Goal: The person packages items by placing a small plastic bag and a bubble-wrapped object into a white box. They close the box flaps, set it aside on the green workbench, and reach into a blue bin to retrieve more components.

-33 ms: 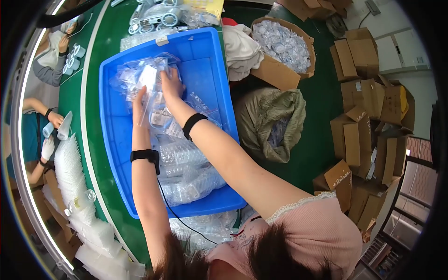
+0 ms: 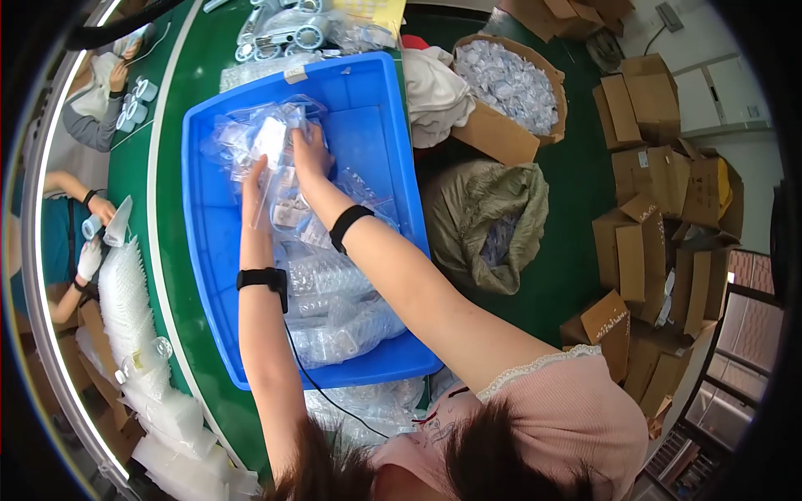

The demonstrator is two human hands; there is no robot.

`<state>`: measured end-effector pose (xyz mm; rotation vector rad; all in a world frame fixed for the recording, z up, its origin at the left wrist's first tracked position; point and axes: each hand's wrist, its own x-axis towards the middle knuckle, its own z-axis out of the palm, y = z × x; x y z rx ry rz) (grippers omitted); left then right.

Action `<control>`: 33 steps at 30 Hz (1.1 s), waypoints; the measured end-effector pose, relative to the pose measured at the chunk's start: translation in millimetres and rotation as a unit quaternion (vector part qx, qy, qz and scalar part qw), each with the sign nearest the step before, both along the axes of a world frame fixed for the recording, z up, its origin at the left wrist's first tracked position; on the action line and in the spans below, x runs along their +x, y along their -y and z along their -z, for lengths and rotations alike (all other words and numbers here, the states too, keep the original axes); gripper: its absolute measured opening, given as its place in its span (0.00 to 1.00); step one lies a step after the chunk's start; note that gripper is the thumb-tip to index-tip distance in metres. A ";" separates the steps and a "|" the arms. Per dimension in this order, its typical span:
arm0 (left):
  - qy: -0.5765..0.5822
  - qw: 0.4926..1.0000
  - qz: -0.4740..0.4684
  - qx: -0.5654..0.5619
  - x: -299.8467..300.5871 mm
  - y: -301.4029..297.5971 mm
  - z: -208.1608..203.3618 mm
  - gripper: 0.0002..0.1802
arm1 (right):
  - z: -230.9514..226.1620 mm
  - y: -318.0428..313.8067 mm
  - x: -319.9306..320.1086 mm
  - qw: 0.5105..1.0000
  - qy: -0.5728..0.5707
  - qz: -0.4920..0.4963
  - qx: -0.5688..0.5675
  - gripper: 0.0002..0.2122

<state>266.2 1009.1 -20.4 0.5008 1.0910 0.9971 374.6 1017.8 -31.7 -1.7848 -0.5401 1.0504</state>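
A large blue plastic bin (image 2: 368, 125) lies before me on the green table. Near its far left corner, my left hand (image 2: 254, 190) and my right hand (image 2: 312, 154) close in from either side on a bundle of clear plastic bags (image 2: 271, 134). Small white and pale pieces show through the film. My left fingers point away from me along the bundle's near side; some right fingers are hidden behind it. Closer to me in the bin lie more clear packets (image 2: 334, 280) in bubble-like wrap.
Light-blue fan-like parts (image 2: 292, 33) sit beyond the bin. On the right stand a carton of small packets (image 2: 510, 88), an olive sack (image 2: 476, 221) and several brown boxes (image 2: 639, 250). Across the table at left, co-workers' hands (image 2: 98, 209) work beside stacked bubble wrap (image 2: 125, 309).
The whole view has shifted very slightly. A co-worker's gloved hand at left has moved up a little toward the light-blue cup. My hands keep the same hold on the bags.
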 end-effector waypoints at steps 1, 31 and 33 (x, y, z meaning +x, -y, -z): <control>0.002 1.000 0.006 0.012 3.1 2.9 -3.4 0.24 | 2.8 0.9 -1.6 1.000 0.000 -0.006 0.005 0.20; -0.153 0.950 -0.062 0.265 55.7 94.3 -140.1 0.35 | -131.1 89.7 14.5 0.912 -0.285 0.102 0.278 0.20; -0.175 0.950 -0.051 0.252 55.3 104.5 -148.7 0.34 | -141.4 100.0 13.2 0.905 -0.309 0.084 0.279 0.20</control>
